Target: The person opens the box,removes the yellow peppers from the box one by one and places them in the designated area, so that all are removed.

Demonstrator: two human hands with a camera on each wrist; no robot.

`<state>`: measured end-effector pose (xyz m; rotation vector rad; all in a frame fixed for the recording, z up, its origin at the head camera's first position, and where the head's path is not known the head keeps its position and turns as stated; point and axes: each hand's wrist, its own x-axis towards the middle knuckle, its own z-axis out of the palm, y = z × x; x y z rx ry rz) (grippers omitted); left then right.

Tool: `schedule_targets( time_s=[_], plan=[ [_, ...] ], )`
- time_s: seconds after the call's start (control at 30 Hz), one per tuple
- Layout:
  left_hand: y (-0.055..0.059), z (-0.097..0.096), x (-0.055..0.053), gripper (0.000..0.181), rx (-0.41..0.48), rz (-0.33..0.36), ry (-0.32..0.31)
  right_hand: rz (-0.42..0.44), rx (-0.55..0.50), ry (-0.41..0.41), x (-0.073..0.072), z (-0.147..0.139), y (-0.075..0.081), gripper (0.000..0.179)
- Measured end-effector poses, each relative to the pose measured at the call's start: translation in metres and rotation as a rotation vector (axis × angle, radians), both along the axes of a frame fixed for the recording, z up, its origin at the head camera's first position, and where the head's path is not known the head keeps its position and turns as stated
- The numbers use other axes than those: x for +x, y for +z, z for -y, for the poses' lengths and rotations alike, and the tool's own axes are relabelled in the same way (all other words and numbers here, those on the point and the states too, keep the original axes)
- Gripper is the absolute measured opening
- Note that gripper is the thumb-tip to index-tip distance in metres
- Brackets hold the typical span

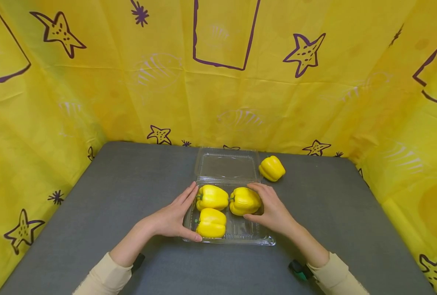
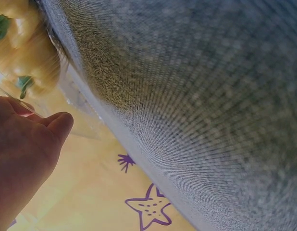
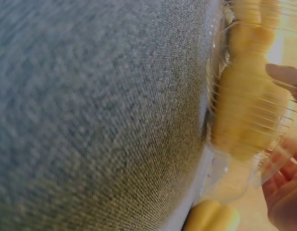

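Observation:
A clear plastic clamshell container [image 1: 240, 241] lies with its lid [image 1: 227, 166] folded back. Two yellow bell peppers sit in its left half, one behind [image 1: 212, 197] and one in front [image 1: 211, 223]. My right hand [image 1: 273, 209] holds a third yellow bell pepper [image 1: 243, 200] between thumb and fingers, at the container's right back part. Along the left side, my left hand [image 1: 168, 217] touches the container with fingers extended and thumb near the front left corner. Through the clear wall in the right wrist view, the held pepper [image 3: 244, 106] shows beside the right hand [image 3: 288, 192].
Another yellow bell pepper [image 1: 272, 168] rests on the grey table [image 1: 152, 172], right of the lid. Yellow cloth [image 1: 218, 94] with starfish drawings hangs behind the table and at both sides. The front right part of the container bears no pepper.

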<state>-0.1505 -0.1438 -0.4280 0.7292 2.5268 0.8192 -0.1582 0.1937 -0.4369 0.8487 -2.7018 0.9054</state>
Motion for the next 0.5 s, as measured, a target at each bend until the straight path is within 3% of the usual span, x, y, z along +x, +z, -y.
schedule_targets(
  time_s=[0.5],
  plan=[
    [0.0025,-0.0009,0.0014,0.134,0.007,-0.008,0.003,-0.05,0.075,-0.028,-0.0025,0.0033,-0.0021,0.083]
  ],
)
